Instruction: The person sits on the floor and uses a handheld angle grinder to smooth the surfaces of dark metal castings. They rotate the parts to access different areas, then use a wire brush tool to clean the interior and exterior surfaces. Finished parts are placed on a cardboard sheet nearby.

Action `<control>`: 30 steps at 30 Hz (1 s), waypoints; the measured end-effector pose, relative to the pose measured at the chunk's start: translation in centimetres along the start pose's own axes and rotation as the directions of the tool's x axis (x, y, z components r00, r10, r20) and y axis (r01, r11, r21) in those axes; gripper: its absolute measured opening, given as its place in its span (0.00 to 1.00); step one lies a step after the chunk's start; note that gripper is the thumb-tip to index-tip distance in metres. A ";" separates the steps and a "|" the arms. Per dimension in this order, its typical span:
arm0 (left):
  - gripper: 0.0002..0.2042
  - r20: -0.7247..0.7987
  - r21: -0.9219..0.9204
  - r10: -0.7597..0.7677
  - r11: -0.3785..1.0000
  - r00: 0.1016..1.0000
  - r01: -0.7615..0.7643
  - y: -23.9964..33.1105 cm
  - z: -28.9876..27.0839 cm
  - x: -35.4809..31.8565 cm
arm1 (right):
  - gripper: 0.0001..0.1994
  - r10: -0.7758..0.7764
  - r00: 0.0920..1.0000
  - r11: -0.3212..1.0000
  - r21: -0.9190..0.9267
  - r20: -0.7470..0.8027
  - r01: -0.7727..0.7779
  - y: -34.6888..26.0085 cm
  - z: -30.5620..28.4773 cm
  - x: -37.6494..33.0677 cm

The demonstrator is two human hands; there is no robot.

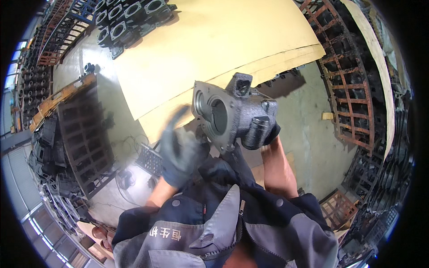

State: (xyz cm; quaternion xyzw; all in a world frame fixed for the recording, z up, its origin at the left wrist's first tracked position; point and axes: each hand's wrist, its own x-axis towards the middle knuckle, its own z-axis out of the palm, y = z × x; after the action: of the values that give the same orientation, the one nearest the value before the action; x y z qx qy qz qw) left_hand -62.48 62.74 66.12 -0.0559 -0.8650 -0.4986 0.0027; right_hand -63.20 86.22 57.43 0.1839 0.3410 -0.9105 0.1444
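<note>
The right hand (268,129), gloved, had its fingers clamped round the back of a grey cast-metal housing (232,111), holding it up with its flanged face turned toward the wearer, seemingly for inspection. The gloved left hand (181,152), blurred, hovered just beside the flange, its fingers apart. Below lay yellow boards (214,40) and stacked castings (129,20).

Grey concrete floor (308,120); large tan boards (201,49) laid across it; rusty metal racks (348,76) right; stacked castings (129,20) upper left.

left hand (181,149) gloved, blurred, raised, right hand (268,131) gripping
</note>
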 end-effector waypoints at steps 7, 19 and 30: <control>0.21 -0.063 -0.583 -0.429 0.749 0.901 0.316 0.8 7.0 4.8 | 0.14 -0.283 0.958 0.898 -0.336 0.048 0.282 -2.7 0.0 0.4; 0.18 0.095 -0.462 0.028 0.886 0.995 0.019 -2.8 7.6 3.7 | 0.11 -0.496 0.781 0.248 -0.800 0.379 0.546 -7.3 9.8 -2.6; 0.21 0.280 -0.877 -0.153 0.360 0.948 0.318 -4.7 7.4 1.3 | 0.11 -0.462 0.787 0.100 -0.858 0.409 0.504 -4.9 12.5 -2.3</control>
State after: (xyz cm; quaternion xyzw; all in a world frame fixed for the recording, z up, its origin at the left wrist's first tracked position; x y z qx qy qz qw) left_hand -63.83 66.94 58.46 0.0389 -0.4455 -0.8791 -0.1649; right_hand -66.02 81.72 69.96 -0.0759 0.8440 -0.5256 -0.0756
